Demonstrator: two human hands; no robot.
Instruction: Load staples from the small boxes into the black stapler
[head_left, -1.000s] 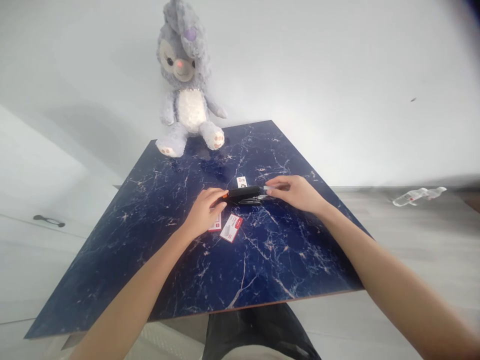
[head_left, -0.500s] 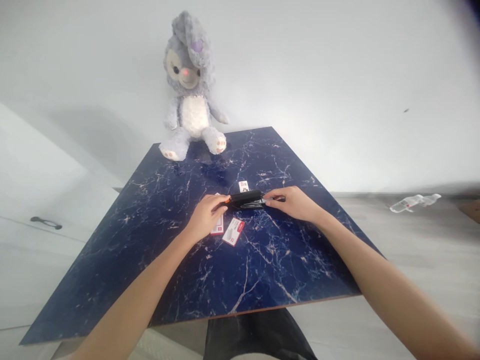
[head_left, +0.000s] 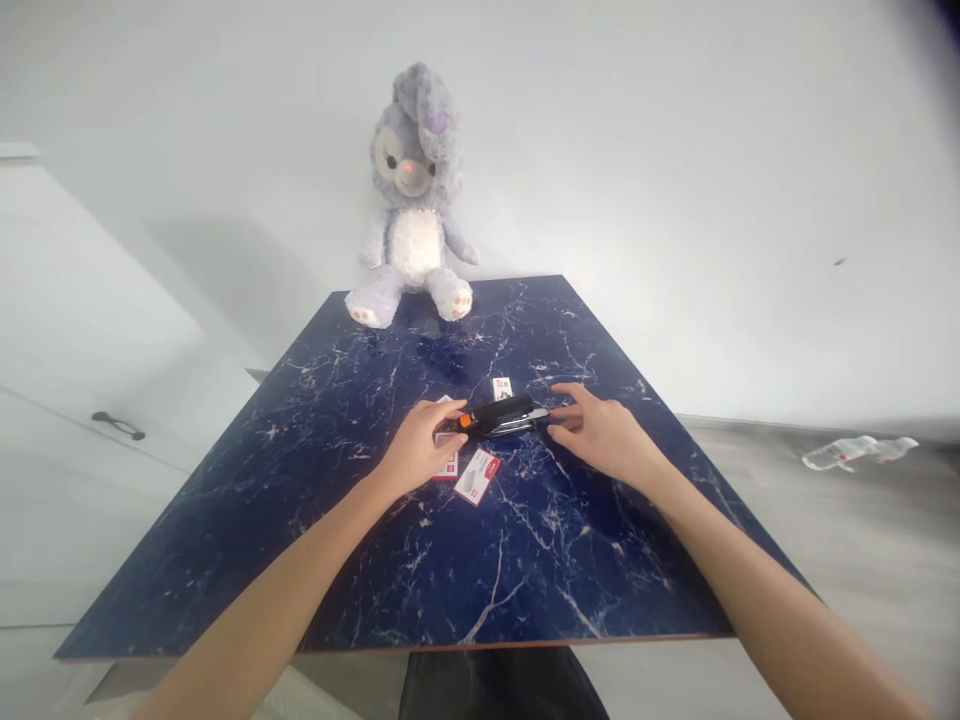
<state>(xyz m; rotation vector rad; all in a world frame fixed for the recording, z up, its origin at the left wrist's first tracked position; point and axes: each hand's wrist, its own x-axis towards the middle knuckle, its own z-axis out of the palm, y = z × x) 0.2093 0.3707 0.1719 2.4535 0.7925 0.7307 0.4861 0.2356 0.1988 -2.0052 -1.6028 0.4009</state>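
A black stapler [head_left: 501,414] with an orange end lies on the dark blue marbled table [head_left: 375,540]. My left hand [head_left: 420,450] grips its orange end, fingers curled round it. To the stapler's right, my right hand [head_left: 600,432] has its fingers stretched out, with the fingertips at the metal front end. Three small red-and-white staple boxes lie close by: one [head_left: 477,477] in front of the stapler, one [head_left: 447,462] partly under my left hand, one [head_left: 502,387] just behind the stapler.
A grey plush rabbit [head_left: 412,215] sits at the table's far edge against the white wall. A white cabinet with a dark handle [head_left: 116,426] stands to the left. A clear plastic bottle [head_left: 855,452] lies on the floor at the right.
My right hand has let go its pinch at the stapler's front end, and its fingers are now spread. The left hand stays on the orange end. The view has tilted and shifted.
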